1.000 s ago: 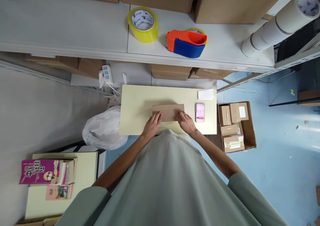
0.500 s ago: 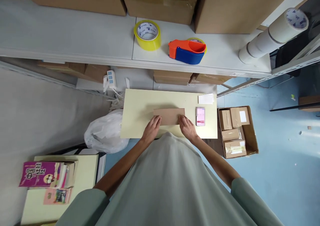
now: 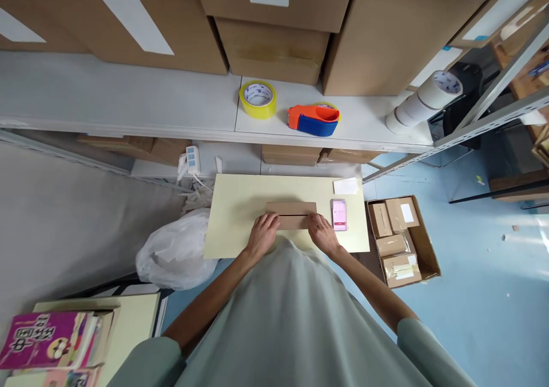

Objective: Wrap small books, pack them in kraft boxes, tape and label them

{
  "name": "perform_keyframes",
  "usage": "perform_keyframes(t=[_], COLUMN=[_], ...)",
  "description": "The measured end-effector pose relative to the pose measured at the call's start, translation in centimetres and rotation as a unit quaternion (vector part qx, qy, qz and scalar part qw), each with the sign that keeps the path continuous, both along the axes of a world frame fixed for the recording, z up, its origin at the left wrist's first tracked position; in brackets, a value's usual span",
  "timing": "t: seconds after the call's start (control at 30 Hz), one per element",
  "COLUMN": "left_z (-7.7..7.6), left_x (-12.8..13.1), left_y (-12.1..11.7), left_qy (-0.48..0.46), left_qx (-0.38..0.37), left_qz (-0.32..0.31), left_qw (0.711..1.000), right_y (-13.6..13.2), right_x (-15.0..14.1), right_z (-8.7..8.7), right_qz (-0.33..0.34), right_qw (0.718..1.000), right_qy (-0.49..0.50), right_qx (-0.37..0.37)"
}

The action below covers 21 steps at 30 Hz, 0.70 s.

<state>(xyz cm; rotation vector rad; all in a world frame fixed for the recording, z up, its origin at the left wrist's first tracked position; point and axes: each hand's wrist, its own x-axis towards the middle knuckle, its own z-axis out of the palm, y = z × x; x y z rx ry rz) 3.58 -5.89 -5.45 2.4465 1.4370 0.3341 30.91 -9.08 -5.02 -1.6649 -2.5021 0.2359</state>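
Note:
A small brown cardboard box [image 3: 291,208] lies on the pale yellow table [image 3: 235,195], close against my body. A dark seam runs lengthwise between its flaps. At its left end, my left hand [image 3: 263,232] has curled fingers on the cardboard. My right hand [image 3: 322,232] grips the opposite end the same way, with fingertips at the seam. Just right of that hand lies a phone [image 3: 338,214] with a lit pink screen. White paper slips [image 3: 345,186] rest behind the phone.
On the shelf ahead stand a yellow tape roll [image 3: 258,99], an orange and blue tape dispenser [image 3: 314,119] and stacked white rolls [image 3: 424,102]. An open carton [image 3: 429,250] with several small boxes is at right. A white plastic bag [image 3: 175,250] and books [image 3: 47,338] are at left.
The view has tilted up, showing more of the shelf's large boxes. The box's top, plain before, now shows a lengthwise seam between two flaps. Both hands remain at its ends.

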Motion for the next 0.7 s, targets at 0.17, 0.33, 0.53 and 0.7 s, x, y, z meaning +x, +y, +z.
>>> perform_keyframes(t=[0.17,0.33,0.53,0.7], left_z=[5.5,12.2,17.6,17.9], left_x=[1.2,2.0,2.0,1.7], left_y=[6.2,13.1,17.3,16.5], left_qy=[-0.071,-0.135,-0.175,-0.206], left_qx=[0.056,0.126,0.182,0.188], left_qz=[0.000,0.026,0.040,0.054], left_qw=[0.996,0.982,0.967,0.959], right_y=[7.1,17.5,27.1,30.3], right_x=[0.2,0.3,-0.3,-0.6], right_z=[6.2,14.8,18.3,17.3], right_qz=[-0.007,-0.078,-0.102,-0.109], right_qw=[0.996,0.977,0.974,0.983], right_qy=[0.015,0.010,-0.019,-0.052], right_qx=[0.087,0.196,0.202,0.135])
